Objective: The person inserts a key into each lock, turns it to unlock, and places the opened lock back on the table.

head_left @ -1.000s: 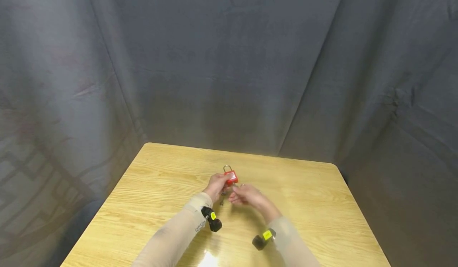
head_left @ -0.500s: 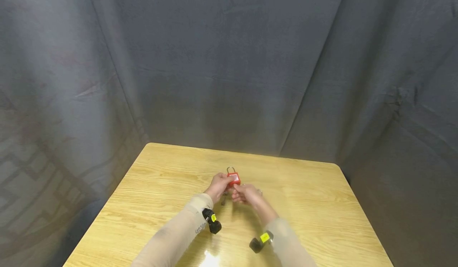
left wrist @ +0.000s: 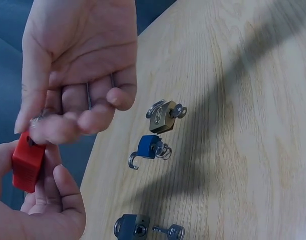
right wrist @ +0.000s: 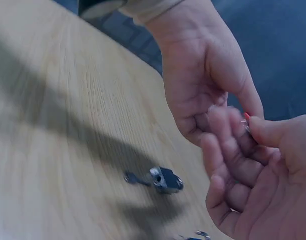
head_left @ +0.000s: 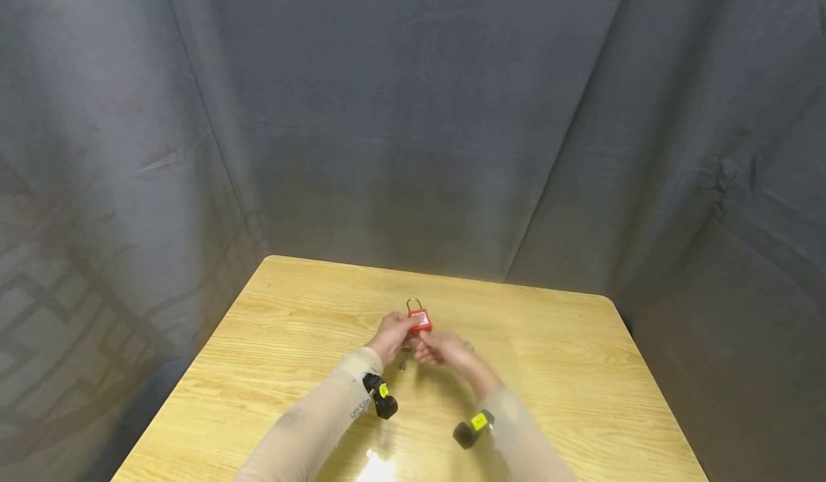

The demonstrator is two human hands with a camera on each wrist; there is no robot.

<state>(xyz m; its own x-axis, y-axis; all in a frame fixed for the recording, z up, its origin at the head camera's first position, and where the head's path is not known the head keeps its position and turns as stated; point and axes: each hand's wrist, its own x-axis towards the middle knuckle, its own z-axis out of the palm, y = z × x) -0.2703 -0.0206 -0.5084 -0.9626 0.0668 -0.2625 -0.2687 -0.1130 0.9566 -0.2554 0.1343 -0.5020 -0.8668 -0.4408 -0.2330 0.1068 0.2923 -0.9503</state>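
**A:** How far along did the lock work look?

**B:** Midway, by my reading. The red padlock [head_left: 419,320] was off the worktop [head_left: 555,367], held up by the left hand [head_left: 389,336], and its shackle looked seated in the body in the head view. So I judged it not yet opened. The right hand [head_left: 445,351] was at the underside of the lock with something small and metallic at its fingertips [right wrist: 246,125], most likely a key, though blur hid it.

**A:** And the other locks?

**B:** A brass padlock [left wrist: 164,116] and a blue padlock [left wrist: 148,147] lay on the worktop below the hands, both with keys in them; the blue one's shackle looked swung open. A dark padlock [left wrist: 131,226] lay nearer the left wrist, with a loose key [left wrist: 169,231] just beside it.

**A:** How were the hands set?

**B:** The left grip was pinching the red body between thumb and curled fingers, shackle pointing away from the person. The right grip was closed in a fingertip pinch on that small metal piece, palm turned toward the left hand, the two hands touching or nearly so. Both forearms angled inward above the worktop, not resting on it.
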